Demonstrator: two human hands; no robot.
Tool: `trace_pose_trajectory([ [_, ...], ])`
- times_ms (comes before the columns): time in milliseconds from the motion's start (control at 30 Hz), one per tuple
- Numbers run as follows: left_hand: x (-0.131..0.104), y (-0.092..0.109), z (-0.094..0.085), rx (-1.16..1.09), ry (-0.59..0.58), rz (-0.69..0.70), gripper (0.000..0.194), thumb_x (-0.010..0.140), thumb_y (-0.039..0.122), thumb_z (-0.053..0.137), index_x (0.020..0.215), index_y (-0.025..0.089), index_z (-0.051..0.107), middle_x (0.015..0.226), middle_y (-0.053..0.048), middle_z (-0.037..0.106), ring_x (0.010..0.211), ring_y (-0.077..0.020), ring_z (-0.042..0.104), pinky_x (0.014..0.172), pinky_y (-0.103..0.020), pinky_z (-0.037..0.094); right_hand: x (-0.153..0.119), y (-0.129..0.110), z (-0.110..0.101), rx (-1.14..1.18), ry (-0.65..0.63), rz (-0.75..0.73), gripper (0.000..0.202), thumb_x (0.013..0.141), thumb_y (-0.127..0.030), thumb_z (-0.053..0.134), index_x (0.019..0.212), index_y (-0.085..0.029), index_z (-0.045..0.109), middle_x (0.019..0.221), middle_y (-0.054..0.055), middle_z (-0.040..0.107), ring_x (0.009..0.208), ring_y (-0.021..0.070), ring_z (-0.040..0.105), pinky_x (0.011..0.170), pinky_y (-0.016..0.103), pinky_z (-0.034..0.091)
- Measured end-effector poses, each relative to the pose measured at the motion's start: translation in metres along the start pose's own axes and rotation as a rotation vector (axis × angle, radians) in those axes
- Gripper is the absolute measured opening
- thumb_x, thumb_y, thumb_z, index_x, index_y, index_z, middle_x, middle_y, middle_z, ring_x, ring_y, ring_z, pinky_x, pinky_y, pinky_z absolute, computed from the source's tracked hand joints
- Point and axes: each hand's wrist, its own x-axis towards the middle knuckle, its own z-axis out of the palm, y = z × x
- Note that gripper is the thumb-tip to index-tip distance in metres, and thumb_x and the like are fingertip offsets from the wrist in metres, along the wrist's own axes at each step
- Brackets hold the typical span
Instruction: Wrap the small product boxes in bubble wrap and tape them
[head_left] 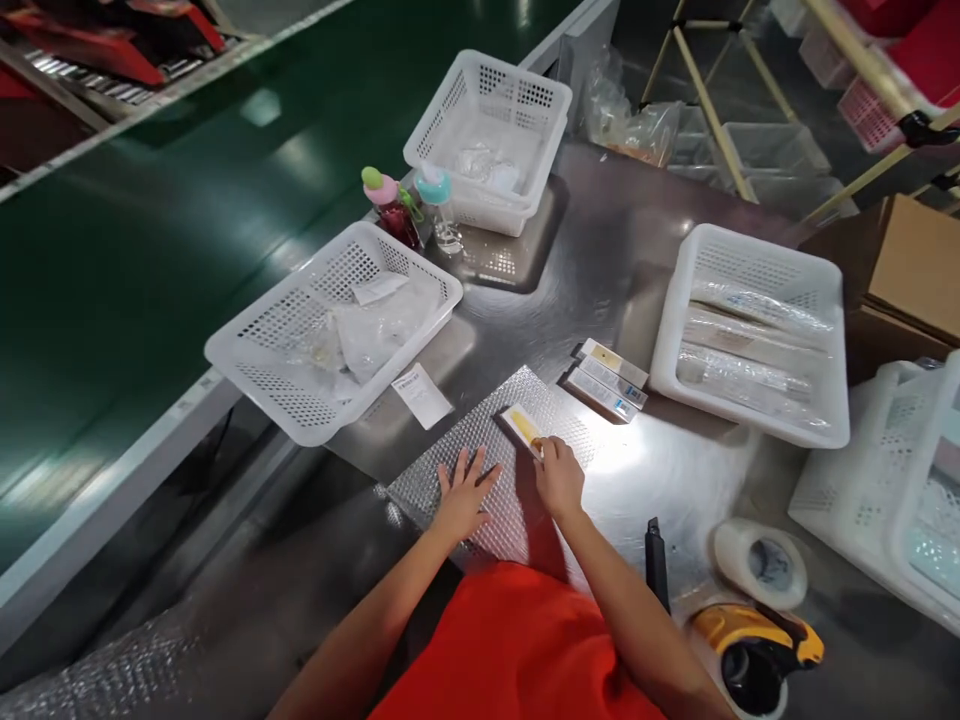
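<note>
A sheet of bubble wrap [487,500] lies on the metal table in front of me. My left hand [463,495] rests flat on it with the fingers spread. My right hand [560,477] is closed on the near end of a small white box [523,425] with a yellow mark, which is on the far part of the sheet. Just right of the sheet, several similar slim boxes [606,380] lie side by side. A white printed paper slip [421,396] lies to the left of the sheet's far corner.
White baskets hold bagged items at the left [330,425], back [551,90] and right [836,350]. Two drink bottles [442,215] stand between two baskets. A black cutter [655,562], a tape roll [759,563] and a yellow tape dispenser [739,625] lie near right. A green conveyor belt [187,200] runs along the left.
</note>
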Motion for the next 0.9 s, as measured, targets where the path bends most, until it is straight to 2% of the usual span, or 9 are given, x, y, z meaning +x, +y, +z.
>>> trace_pose_trajectory([
  [267, 0.001, -0.002, 0.005, 0.008, 0.023, 0.014, 0.097, 0.078, 0.022, 0.074, 0.156, 0.04, 0.019, 0.167, -0.007, -0.005, 0.151, -0.0432, -0.01, 0.111, -0.078, 0.003, 0.006, 0.011, 0.01, -0.035, 0.014, 0.014, 0.032, 0.09, -0.016, 0.053, 0.121, -0.02, 0.058, 0.131, 0.011, 0.059, 0.109, 0.0248, 0.057, 0.09, 0.036, 0.048],
  [500, -0.002, 0.0, -0.002, -0.013, -0.005, 0.003, 0.096, 0.077, 0.022, 0.075, 0.156, 0.037, 0.022, 0.168, -0.009, -0.003, 0.151, -0.0452, -0.007, 0.11, -0.079, 0.003, 0.008, 0.016, 0.008, 0.052, 0.035, -0.032, 0.029, 0.089, -0.021, 0.058, 0.118, -0.019, 0.059, 0.123, 0.012, 0.061, 0.106, 0.0249, 0.057, 0.088, 0.035, 0.047],
  [600, -0.002, 0.007, -0.009, -0.073, 0.072, 0.002, 0.079, 0.08, 0.026, 0.072, 0.152, 0.031, 0.038, 0.167, -0.013, 0.011, 0.151, -0.0471, 0.0, 0.108, -0.081, 0.002, 0.023, 0.028, 0.0, 0.077, 0.119, -0.065, 0.028, 0.092, -0.028, 0.056, 0.117, -0.016, 0.059, 0.124, 0.015, 0.059, 0.111, 0.0266, 0.056, 0.096, 0.038, 0.044],
  [667, 0.001, 0.017, -0.015, -0.181, 0.208, -0.003, 0.056, 0.086, 0.026, 0.064, 0.141, 0.023, 0.053, 0.16, -0.017, 0.031, 0.149, -0.0439, 0.017, 0.113, -0.075, 0.011, 0.04, 0.036, -0.008, 0.041, 0.14, 0.005, 0.028, 0.096, -0.022, 0.047, 0.119, -0.013, 0.058, 0.122, 0.016, 0.06, 0.11, 0.0261, 0.056, 0.095, 0.037, 0.043],
  [733, 0.011, 0.03, -0.02, -0.399, 0.326, -0.018, 0.035, 0.089, 0.023, 0.057, 0.122, 0.016, 0.066, 0.139, -0.018, 0.056, 0.134, -0.0341, 0.046, 0.113, -0.058, 0.034, 0.058, 0.043, -0.014, -0.023, 0.104, 0.094, 0.031, 0.094, -0.014, 0.043, 0.122, -0.01, 0.057, 0.119, 0.017, 0.061, 0.106, 0.0262, 0.057, 0.091, 0.036, 0.042],
  [767, 0.018, 0.038, -0.023, -0.536, 0.342, -0.043, 0.027, 0.09, 0.023, 0.053, 0.111, 0.014, 0.068, 0.122, -0.016, 0.065, 0.119, -0.0283, 0.059, 0.105, -0.048, 0.045, 0.066, 0.044, -0.017, -0.053, 0.082, 0.124, 0.033, 0.092, -0.011, 0.044, 0.123, -0.009, 0.057, 0.119, 0.019, 0.061, 0.106, 0.0272, 0.057, 0.089, 0.036, 0.042],
  [833, 0.037, 0.054, -0.026, -0.728, 0.325, -0.095, 0.025, 0.094, 0.023, 0.046, 0.096, 0.013, 0.068, 0.095, -0.011, 0.07, 0.091, -0.0207, 0.068, 0.086, -0.037, 0.055, 0.077, 0.045, -0.02, -0.082, 0.061, 0.151, 0.034, 0.091, -0.01, 0.047, 0.122, -0.006, 0.058, 0.116, 0.021, 0.062, 0.104, 0.03, 0.058, 0.087, 0.038, 0.042],
  [900, 0.059, 0.071, -0.029, -0.89, 0.222, -0.167, 0.033, 0.097, 0.026, 0.037, 0.086, 0.013, 0.066, 0.072, -0.005, 0.067, 0.063, -0.0161, 0.066, 0.065, -0.032, 0.056, 0.085, 0.043, -0.021, -0.086, 0.053, 0.141, 0.032, 0.089, -0.013, 0.054, 0.119, -0.003, 0.06, 0.111, 0.024, 0.063, 0.103, 0.0344, 0.059, 0.085, 0.041, 0.042],
])
